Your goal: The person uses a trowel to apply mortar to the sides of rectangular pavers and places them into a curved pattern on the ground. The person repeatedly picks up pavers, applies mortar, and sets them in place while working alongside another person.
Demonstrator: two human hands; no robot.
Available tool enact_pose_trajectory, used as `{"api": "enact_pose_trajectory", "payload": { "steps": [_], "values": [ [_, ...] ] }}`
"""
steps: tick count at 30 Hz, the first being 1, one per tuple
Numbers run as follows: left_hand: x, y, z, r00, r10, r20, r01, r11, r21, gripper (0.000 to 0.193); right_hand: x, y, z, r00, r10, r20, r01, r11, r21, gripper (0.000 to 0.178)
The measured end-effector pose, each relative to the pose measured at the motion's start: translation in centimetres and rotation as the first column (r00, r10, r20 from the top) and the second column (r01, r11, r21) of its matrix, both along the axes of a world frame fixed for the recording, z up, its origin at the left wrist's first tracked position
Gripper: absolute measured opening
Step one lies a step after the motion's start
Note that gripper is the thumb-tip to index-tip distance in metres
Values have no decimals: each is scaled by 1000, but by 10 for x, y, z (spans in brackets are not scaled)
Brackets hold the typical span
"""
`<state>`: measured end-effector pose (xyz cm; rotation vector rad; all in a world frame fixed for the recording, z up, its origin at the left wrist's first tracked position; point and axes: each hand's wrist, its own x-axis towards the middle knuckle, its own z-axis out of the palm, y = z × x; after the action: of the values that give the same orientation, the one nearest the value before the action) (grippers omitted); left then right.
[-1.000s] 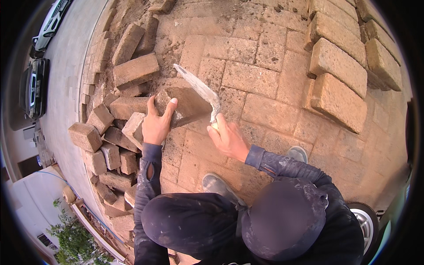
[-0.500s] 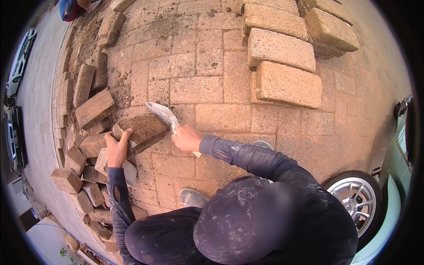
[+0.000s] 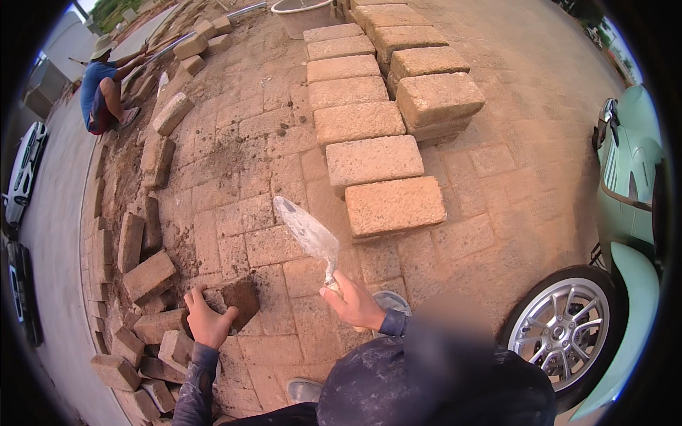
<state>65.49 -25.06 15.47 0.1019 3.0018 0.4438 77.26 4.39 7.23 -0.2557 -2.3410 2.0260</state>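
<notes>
My left hand [image 3: 206, 321] is closed on a soil-darkened paving brick [image 3: 243, 297], thumb on the near side and fingers over its left end. The brick sits low over the paving beside a heap of loose bricks; whether it touches the ground I cannot tell. In my right hand [image 3: 356, 304] is a pointing trowel, gripped by its handle. Its pale, smeared blade [image 3: 307, 226] points away and to the left, apart from the brick. My left shoe [image 3: 305, 390] and right shoe [image 3: 392, 302] show on the paving.
Loose bricks [image 3: 117, 373] are heaped at the left. Stacked bricks [image 3: 376, 162] stand ahead right, with a bucket [image 3: 302, 18] behind them. A car wheel [image 3: 561, 326] is close on the right. A person [image 3: 103, 92] squats far left near the kerb.
My view has tilted up, bringing the squatting person and bucket into sight. The trowel has moved away from the brick and now points ahead. My left hand still holds the brick.
</notes>
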Motion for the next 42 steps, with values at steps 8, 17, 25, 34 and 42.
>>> {"api": "enact_pose_trajectory", "payload": {
  "steps": [8, 17, 25, 34, 42],
  "values": [
    [15, 155, 37, 682, -723, 113, 673, 680, 292, 75, 82, 74, 71, 870, -433, 234, 436, 899, 44, 23],
    [34, 205, -63, -309, -937, -162, 936, -269, -225, 71, 172, 52, 103, 499, -830, 249, 859, 513, -14, 18],
    [63, 169, -121, 382, -921, 81, 914, 389, 114, 115, 206, 58, 99, 133, -971, 199, 988, 114, -102, 19],
    [120, 162, -137, 911, -261, 320, 126, 913, 388, 123, 173, 65, -26, 439, -816, 376, 898, 398, -186, 23],
    [127, 199, -130, 928, -230, 294, 60, 869, 490, 112, 165, 64, -62, 643, -681, 351, 764, 599, -240, 20]
  ]
}}
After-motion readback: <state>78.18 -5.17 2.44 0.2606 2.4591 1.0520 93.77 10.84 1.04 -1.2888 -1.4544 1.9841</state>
